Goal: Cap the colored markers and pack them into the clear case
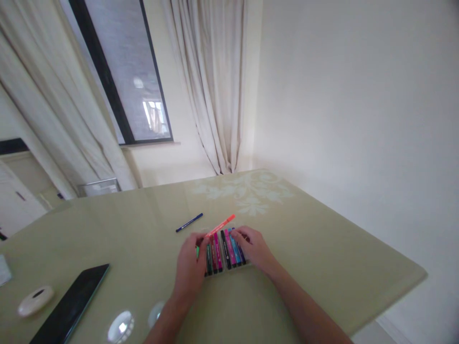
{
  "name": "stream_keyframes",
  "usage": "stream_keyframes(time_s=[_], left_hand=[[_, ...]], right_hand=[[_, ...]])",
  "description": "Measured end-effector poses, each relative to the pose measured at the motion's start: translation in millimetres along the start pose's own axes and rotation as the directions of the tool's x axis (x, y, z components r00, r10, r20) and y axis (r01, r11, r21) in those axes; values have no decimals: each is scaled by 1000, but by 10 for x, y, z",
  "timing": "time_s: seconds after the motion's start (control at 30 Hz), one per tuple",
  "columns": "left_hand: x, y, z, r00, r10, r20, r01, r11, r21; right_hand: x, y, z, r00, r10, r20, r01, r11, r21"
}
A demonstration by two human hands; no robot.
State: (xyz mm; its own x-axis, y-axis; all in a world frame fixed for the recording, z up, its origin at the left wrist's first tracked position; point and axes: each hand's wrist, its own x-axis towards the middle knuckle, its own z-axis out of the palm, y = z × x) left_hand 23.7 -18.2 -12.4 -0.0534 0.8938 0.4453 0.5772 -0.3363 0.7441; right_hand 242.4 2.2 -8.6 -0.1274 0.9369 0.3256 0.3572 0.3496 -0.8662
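A clear case [224,271] of coloured felt-tip markers lies on the table in front of me, the markers side by side in a row. My left hand [191,260] is at the case's left end, thumb and fingers pinched on an orange marker [223,224] that slants up to the right above the others. Curled over the right end of the case is my right hand [255,247], its thumb near the blue markers [235,248]; its fingertips are partly hidden. Just beyond the case lies a dark blue marker [189,222], apart from the rest.
A black tablet [71,303] and a white oval object [36,301] lie at the left of the greenish table [125,229]. Bright round reflections show near my left forearm. A wall [358,119] borders the right side; curtains [218,86] and a window stand behind.
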Motion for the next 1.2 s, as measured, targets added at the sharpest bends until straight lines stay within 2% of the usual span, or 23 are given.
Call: stream_keyframes(time_s=[0.07,0.13,0.27,0.37,0.43,0.5,0.6,0.7,0.83,0.97,1.07,1.2], left_hand=[[-137,129,122,993,87,83,-85,996,-21],[-230,204,197,986,117,121,-115,993,-20],[-278,194,239,967,165,192,-173,985,25],[-290,127,262,904,289,314,-333,938,95],[-310,106,279,840,333,428,-434,886,163],[-328,115,286,808,310,502,-473,848,238],[-333,155,281,819,251,516,-462,822,333],[-336,161,293,823,228,521,-469,790,396],[-375,104,345,808,269,524,-524,733,433],[-402,70,377,766,336,548,-594,695,405],[-398,61,383,752,347,561,-613,683,398],[-392,44,385,748,343,569,-616,678,401]], right_hand=[[14,-13,8,999,33,22,-36,986,160],[26,-43,0,997,70,34,-77,951,300],[40,-110,-33,988,153,28,-146,847,511],[64,-79,-98,968,238,-79,-159,826,542],[87,-6,-172,946,276,-169,-167,865,473],[107,88,-246,934,295,-199,-207,906,370],[110,203,-285,948,299,-110,-267,934,236],[85,238,-220,968,247,-40,-239,962,134],[46,189,-108,970,235,-57,-236,972,-10],[25,134,-73,959,267,-90,-274,958,-79],[10,109,-70,965,251,-78,-260,957,-131],[-18,70,-63,978,206,-45,-210,930,-302]])
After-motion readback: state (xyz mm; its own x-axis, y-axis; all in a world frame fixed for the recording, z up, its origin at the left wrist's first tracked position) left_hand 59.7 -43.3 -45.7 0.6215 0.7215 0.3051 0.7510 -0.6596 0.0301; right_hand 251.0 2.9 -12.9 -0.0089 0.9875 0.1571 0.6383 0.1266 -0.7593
